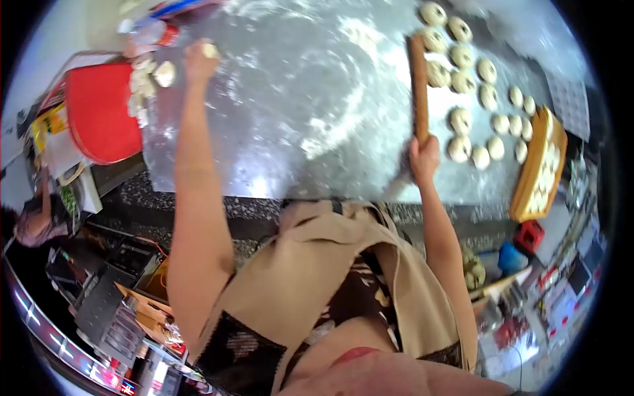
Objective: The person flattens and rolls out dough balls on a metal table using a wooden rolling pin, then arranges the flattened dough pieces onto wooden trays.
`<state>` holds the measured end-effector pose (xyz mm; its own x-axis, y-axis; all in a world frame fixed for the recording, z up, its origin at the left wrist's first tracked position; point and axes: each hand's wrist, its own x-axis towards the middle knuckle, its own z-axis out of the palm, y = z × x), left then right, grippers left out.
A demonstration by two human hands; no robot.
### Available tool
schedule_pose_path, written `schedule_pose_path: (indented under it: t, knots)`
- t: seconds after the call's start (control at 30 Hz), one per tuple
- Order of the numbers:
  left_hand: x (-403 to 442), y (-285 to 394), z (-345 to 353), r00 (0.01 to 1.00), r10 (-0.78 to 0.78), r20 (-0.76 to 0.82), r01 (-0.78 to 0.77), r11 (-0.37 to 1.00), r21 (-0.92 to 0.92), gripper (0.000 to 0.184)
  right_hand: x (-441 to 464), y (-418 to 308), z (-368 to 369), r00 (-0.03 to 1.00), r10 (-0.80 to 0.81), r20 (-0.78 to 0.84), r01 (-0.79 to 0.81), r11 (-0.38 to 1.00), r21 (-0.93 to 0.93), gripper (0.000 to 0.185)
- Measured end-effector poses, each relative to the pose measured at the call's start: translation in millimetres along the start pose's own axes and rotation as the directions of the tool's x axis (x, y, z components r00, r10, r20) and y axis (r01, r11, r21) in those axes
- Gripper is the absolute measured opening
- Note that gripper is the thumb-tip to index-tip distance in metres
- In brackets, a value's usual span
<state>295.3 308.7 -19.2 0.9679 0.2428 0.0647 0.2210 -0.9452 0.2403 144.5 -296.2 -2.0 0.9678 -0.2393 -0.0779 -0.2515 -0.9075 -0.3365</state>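
Note:
On the floured metal table (264, 132), my left hand (199, 65) is at the upper left, its fingers closed on a small pale dough piece (209, 50). Beside it lie a loose dough piece (164, 74) and a pile of dough pieces (140, 84). At the right, my right hand (424, 158) is wrapped round the near end of a wooden rolling pin (420, 86), which points away from me. Right of the pin stand several round buns (461, 121), larger ones with dark spots and smaller plain ones (500, 124).
A red board or lid (104, 112) sits at the left edge, near a clear bottle (148, 32). A wooden tray (539, 165) with pale pieces stands at the right edge, below plastic sheeting (541, 33). Another person (39, 214) is at the far left.

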Motion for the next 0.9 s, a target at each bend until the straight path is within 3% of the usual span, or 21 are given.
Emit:
schedule_pose_path:
  t: [0.07, 0.13, 0.17, 0.23, 0.3, 0.33, 0.37, 0.43, 0.47, 0.57, 0.63, 0.73, 0.9]
  knots:
    - [-9.0, 28.5, -6.0, 0.999, 0.022, 0.032, -0.020, 0.998, -0.059, 0.051, 2.9, -11.0, -8.8, 0.999, 0.039, 0.034, -0.039, 0.999, -0.009, 0.038]
    - [-47.2, 79.2, -30.3, 0.990, 0.092, -0.106, -0.111, 0.976, -0.188, 0.047, 2.8, -3.0, -1.5, 1.000, -0.007, -0.011, 0.008, 1.000, 0.006, 0.040]
    - [-74.9, 121.8, -40.4, 0.988, 0.124, -0.088, -0.140, 0.965, -0.223, 0.048, 2.4, -1.4, 0.2, 1.000, -0.024, -0.018, 0.024, 1.000, 0.002, 0.040]
    - [-127.4, 194.1, -30.2, 0.989, 0.143, 0.033, -0.111, 0.876, -0.469, 0.041, 2.4, -2.6, -1.8, 0.999, -0.025, -0.020, 0.026, 0.999, 0.026, 0.040]
    - [-169.8, 253.8, -16.2, 0.946, 0.284, 0.156, -0.200, 0.891, -0.408, 0.043, 1.9, -3.0, -3.7, 0.999, -0.041, -0.020, 0.042, 0.997, 0.057, 0.041]
    - [-180.7, 270.3, -0.1, 0.904, 0.314, 0.291, -0.154, 0.873, -0.462, 0.051, 2.5, -2.5, -3.9, 0.999, -0.037, -0.011, 0.038, 0.997, 0.060, 0.041]
    - [-187.0, 287.1, 6.3, 0.906, 0.309, 0.288, -0.155, 0.878, -0.453, 0.051, 3.0, -1.3, -3.7, 0.999, -0.035, 0.000, 0.035, 0.997, 0.064, 0.041]
    - [-194.0, 311.4, 16.1, 0.981, 0.155, 0.115, -0.113, 0.944, -0.311, 0.060, 3.4, 1.0, -1.5, 0.997, -0.060, -0.039, 0.064, 0.994, 0.087, 0.040]
    - [-190.2, 313.8, 28.3, 0.991, 0.040, 0.124, 0.010, 0.927, -0.375, 0.063, 3.9, 1.1, -1.5, 0.998, -0.052, -0.035, 0.055, 0.995, 0.089, 0.040]
    - [-184.0, 324.0, 54.3, 0.999, -0.039, 0.008, 0.040, 0.975, -0.217, 0.056, 4.2, 2.4, -0.8, 0.999, -0.042, -0.022, 0.044, 0.992, 0.114, 0.040]
    - [-182.7, 333.7, 50.2, 0.995, -0.041, 0.087, 0.055, 0.983, -0.176, 0.057, 5.6, 1.3, -2.7, 0.999, -0.043, -0.029, 0.047, 0.989, 0.143, 0.041]
    - [-179.4, 342.1, 52.7, 0.985, 0.075, 0.152, -0.072, 0.997, -0.027, 0.062, 8.3, 0.3, -2.5, 0.999, -0.038, -0.012, 0.039, 0.986, 0.164, 0.041]
    - [-176.1, 344.1, 57.3, 0.983, 0.110, 0.148, -0.105, 0.994, -0.038, 0.064, 11.5, -3.8, -3.7, 0.998, -0.059, -0.015, 0.061, 0.985, 0.160, 0.041]
